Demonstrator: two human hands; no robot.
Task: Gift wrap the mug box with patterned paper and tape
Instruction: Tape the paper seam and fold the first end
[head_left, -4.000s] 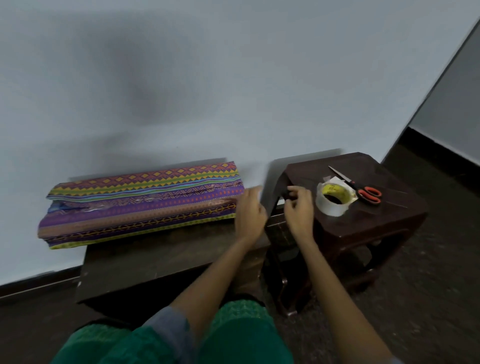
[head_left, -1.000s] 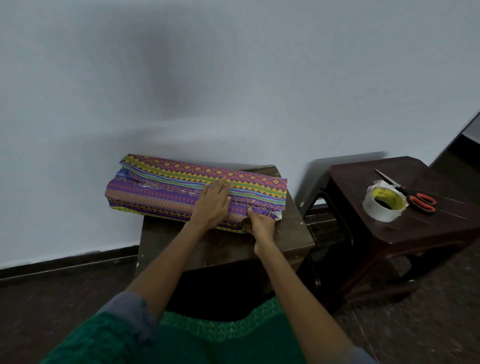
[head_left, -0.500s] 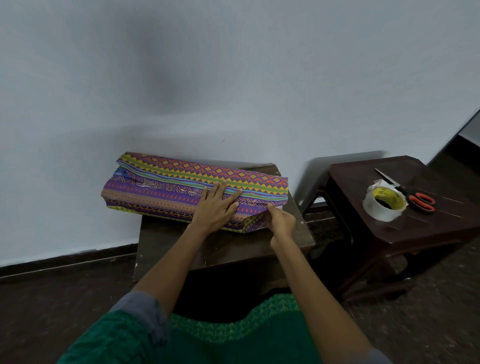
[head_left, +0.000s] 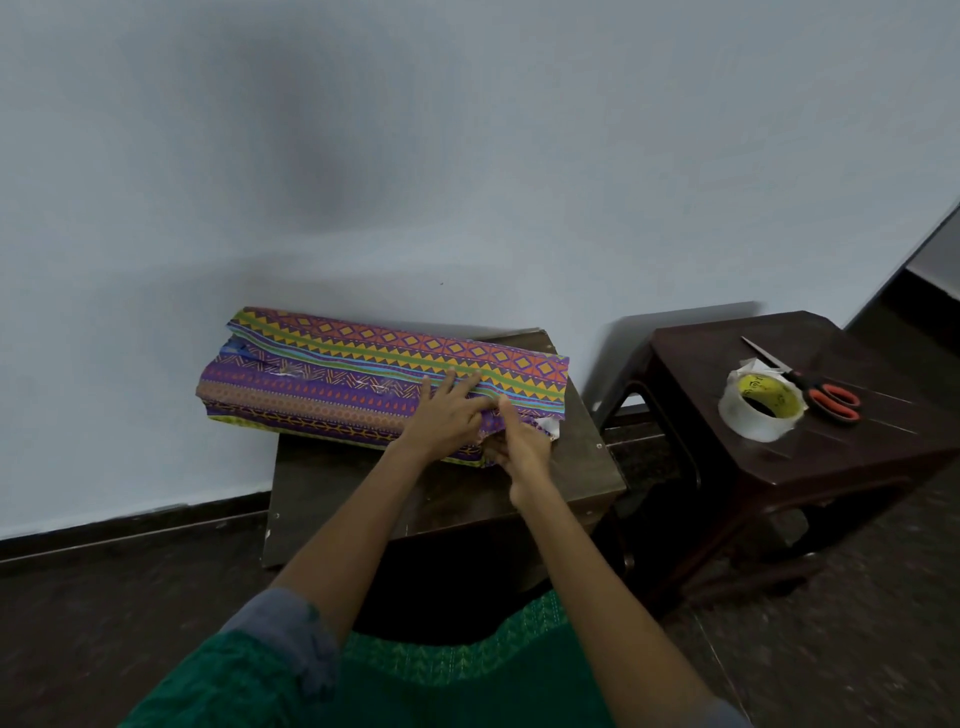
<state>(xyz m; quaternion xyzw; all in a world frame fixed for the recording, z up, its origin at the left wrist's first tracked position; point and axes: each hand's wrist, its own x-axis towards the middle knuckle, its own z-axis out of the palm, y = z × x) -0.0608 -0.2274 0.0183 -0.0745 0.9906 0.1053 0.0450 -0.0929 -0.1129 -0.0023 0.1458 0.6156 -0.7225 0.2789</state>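
Note:
The long box wrapped in bright patterned paper (head_left: 332, 374) lies across a small dark table (head_left: 363, 488) against the wall. My left hand (head_left: 447, 415) rests flat with spread fingers on the top of the box near its right end. My right hand (head_left: 519, 447) is at the box's front right corner. Its thumb lies on top of the paper and its fingers curl under the loose end fold, pinching it. A bit of white underside (head_left: 548, 426) shows at that end. Shiny tape patches sit along the seam further left.
A dark brown stool (head_left: 857, 447) stands to the right with a clear tape roll (head_left: 761, 410) and orange-handled scissors (head_left: 826, 397) on it. The white wall is right behind the box. The floor is dark. My green clothing fills the bottom of the view.
Both hands came back from the stool to the box. In the last half second my right hand moved left along the end fold, close to my left hand, which stays flat on top.

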